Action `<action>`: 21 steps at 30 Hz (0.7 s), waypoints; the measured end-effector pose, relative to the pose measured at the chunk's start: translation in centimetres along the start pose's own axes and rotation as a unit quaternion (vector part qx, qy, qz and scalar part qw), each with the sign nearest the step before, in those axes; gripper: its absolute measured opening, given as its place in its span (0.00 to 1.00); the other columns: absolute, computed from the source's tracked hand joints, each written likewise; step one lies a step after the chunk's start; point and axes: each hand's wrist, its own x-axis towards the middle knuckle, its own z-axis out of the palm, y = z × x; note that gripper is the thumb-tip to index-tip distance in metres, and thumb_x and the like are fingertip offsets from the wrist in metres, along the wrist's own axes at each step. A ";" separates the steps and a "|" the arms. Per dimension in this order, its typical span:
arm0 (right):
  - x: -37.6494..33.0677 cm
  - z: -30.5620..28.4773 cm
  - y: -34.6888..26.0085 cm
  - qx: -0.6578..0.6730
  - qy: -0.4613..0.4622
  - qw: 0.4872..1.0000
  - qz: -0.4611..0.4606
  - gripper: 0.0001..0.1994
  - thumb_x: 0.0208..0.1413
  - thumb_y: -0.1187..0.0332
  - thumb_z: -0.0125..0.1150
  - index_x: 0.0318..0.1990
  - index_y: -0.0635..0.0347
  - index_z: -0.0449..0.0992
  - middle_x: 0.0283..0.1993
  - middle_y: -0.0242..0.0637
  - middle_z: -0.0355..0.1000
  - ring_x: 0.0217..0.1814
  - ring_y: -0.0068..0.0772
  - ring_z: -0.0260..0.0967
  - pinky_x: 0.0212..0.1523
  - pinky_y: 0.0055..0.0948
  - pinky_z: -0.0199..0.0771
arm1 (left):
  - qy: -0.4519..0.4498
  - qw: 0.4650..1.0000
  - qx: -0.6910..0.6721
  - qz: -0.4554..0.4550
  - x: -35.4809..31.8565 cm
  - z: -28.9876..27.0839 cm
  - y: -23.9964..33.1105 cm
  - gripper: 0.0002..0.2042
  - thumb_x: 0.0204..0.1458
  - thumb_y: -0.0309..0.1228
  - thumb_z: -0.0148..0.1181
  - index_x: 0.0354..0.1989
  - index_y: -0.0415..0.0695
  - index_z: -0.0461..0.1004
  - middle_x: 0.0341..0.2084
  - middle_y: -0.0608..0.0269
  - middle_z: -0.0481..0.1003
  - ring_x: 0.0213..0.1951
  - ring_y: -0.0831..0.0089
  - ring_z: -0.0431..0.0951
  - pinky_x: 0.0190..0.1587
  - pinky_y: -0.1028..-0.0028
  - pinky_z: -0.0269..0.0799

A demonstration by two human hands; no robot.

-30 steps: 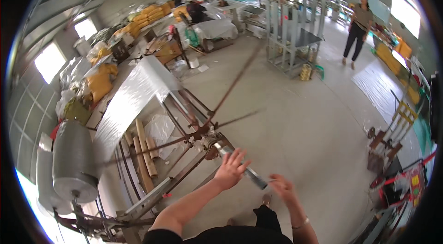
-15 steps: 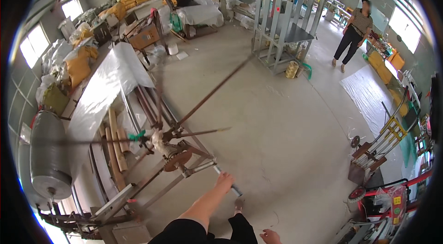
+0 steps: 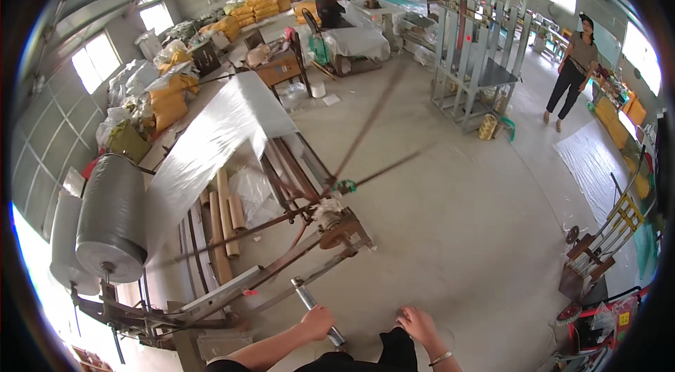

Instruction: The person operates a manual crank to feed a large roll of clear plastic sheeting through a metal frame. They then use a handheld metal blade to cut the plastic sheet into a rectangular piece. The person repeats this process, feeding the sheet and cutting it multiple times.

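Observation:
My left hand [image 3: 318, 323] is closed around the metal crank handle [image 3: 305, 294], a shiny grey tube low in the middle of the view. A crank arm [image 3: 320, 268] joins it to the hub, beside a rusty round disc [image 3: 339, 233]. Long thin spokes [image 3: 383, 167] reach out from this hub, blurred by motion. My right hand [image 3: 420, 324] is beside my dark-clothed leg, its fingers loosely bent and no held thing showing. Translucent plastic film [image 3: 211, 136] stretches from a big grey roll [image 3: 112, 221] at left over the frame behind the hub.
Cardboard tubes [image 3: 221, 224] lie under the film. Ahead stands a grey metal rack [image 3: 467, 84], with a person [image 3: 573, 69] to its right. A hand truck [image 3: 598, 245] and a red machine [image 3: 622, 323] stand at right. Yellow sacks [image 3: 169, 101] are piled at far left.
The crank handle has swung leftward and toward me with my left hand on it. The spokes have turned. My right hand has risen further into view, and the whole view has shifted left.

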 end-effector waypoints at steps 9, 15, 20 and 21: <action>7.6 -6.9 -18.7 -0.207 0.155 0.958 -0.122 0.27 0.53 0.64 0.62 0.59 0.57 0.62 0.50 0.44 0.69 0.48 0.43 0.71 0.44 0.41 0.72 | 0.456 0.864 -0.209 -0.039 -5.2 -6.7 -1.2 0.16 0.48 0.41 0.61 0.43 0.47 0.74 0.40 0.59 0.75 0.49 0.62 0.72 0.55 0.60 0.63; 15.1 -11.6 -6.0 -0.230 0.138 0.963 0.032 0.26 0.53 0.60 0.62 0.56 0.59 0.62 0.44 0.43 0.71 0.43 0.44 0.73 0.41 0.43 0.73 | 0.045 0.966 -0.170 -0.191 -3.4 7.9 -2.9 0.16 0.52 0.42 0.53 0.45 0.50 0.75 0.42 0.59 0.76 0.50 0.60 0.73 0.52 0.60 0.66; 19.4 -5.6 5.6 -0.156 0.066 0.982 0.088 0.21 0.51 0.56 0.63 0.44 0.61 0.67 0.36 0.47 0.74 0.41 0.51 0.73 0.41 0.45 0.72 | 0.000 0.933 -0.300 -0.198 -5.3 16.4 -0.1 0.20 0.52 0.44 0.56 0.50 0.47 0.73 0.48 0.54 0.74 0.53 0.55 0.70 0.55 0.57 0.64; 19.8 -2.4 7.7 -0.126 0.045 0.986 0.100 0.21 0.50 0.56 0.63 0.44 0.61 0.68 0.37 0.47 0.74 0.41 0.51 0.74 0.40 0.46 0.73 | -0.008 0.921 -0.331 -0.206 -5.6 16.7 0.8 0.21 0.53 0.43 0.56 0.51 0.44 0.72 0.51 0.51 0.72 0.55 0.52 0.68 0.57 0.57 0.62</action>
